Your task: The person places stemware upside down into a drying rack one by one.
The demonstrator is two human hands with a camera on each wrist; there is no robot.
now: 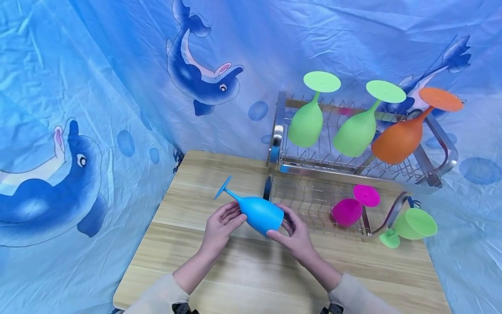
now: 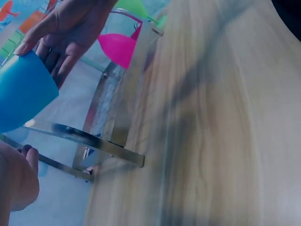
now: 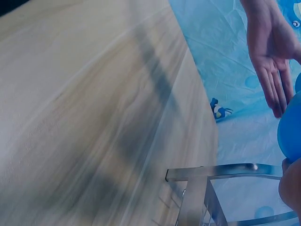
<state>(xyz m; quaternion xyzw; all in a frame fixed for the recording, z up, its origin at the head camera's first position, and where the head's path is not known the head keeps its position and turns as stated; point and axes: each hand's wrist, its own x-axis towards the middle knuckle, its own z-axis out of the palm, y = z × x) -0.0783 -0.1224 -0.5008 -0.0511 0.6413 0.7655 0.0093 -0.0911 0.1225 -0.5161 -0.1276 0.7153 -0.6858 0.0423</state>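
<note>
A blue plastic goblet (image 1: 260, 213) is tilted on its side above the table, its foot toward the upper left and its mouth toward my right hand. My left hand (image 1: 220, 227) holds the bowl near the stem, thumb on the near side and fingers behind. At the mouth end, my right hand (image 1: 295, 235) grips the rim with its thumb in front and its fingers on the far side. The left wrist view shows the goblet's bowl (image 2: 26, 92) beside the right hand's thumb. In the right wrist view the bowl (image 3: 290, 127) is cut off by the frame edge.
A two-tier metal dish rack (image 1: 361, 174) stands at the back right. Upside down on its top tier are two green goblets (image 1: 306, 126) and an orange goblet (image 1: 400, 141); a magenta goblet (image 1: 347, 212) sits below. Another green goblet (image 1: 409, 224) lies at the rack's right on the wooden table (image 1: 176, 257).
</note>
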